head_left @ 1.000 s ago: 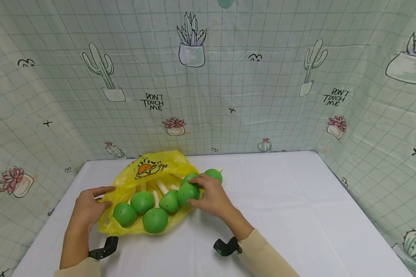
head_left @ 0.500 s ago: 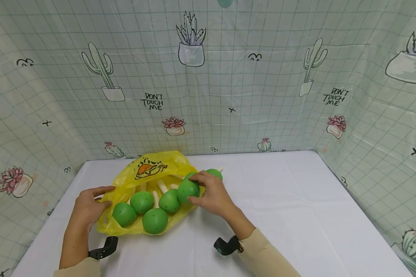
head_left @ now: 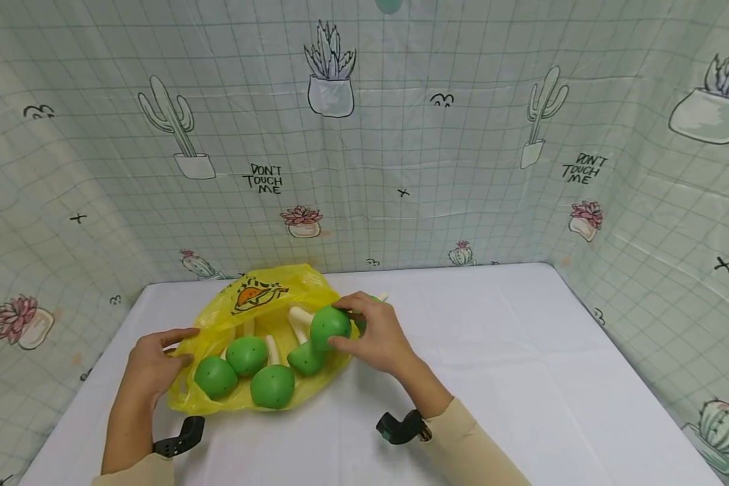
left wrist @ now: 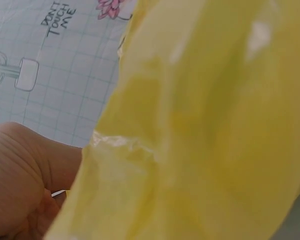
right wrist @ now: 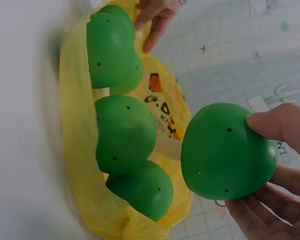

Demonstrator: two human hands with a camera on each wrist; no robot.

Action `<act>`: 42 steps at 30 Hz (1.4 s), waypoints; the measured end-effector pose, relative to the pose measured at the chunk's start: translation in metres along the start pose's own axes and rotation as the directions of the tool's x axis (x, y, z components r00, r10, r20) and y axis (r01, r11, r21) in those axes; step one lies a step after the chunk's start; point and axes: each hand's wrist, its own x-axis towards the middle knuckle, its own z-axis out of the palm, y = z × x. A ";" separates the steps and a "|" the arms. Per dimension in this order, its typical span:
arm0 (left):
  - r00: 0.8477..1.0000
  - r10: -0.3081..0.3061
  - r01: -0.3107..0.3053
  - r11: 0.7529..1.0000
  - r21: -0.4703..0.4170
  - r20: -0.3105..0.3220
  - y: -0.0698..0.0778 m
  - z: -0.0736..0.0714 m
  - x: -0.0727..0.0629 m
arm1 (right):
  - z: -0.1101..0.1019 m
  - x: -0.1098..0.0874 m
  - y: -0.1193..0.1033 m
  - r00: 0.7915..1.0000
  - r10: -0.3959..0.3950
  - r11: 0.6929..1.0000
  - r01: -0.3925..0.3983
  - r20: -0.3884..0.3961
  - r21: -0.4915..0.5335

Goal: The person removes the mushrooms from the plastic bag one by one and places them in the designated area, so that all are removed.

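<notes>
A yellow plastic bag lies on its side, its mouth toward me. Several green mushroom-shaped pieces with dotted round heads and white stems lie in it, one a front piece. My left hand holds the bag's left edge between thumb and fingers; in the left wrist view the bag hides the fingertips. At the mouth's right side my right hand grips the green head of a mushroom-shaped piece, its stem pointing into the bag. The right wrist view shows thumb and fingers around this green head.
A white-covered table extends to the right of the bag. Behind my right hand, another green piece is mostly hidden. Cactus-print cloth hangs along the back and sides.
My right hand has shifted slightly up with the green piece, now tilted with its stem toward the back left. A neighbouring green piece has rolled slightly to the right. My left hand stays put.
</notes>
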 end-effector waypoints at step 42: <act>1.000 -0.008 0.008 1.000 0.026 0.000 -0.002 0.001 0.003 | -0.071 -0.001 0.046 0.898 0.163 0.984 -0.178 -0.409 0.000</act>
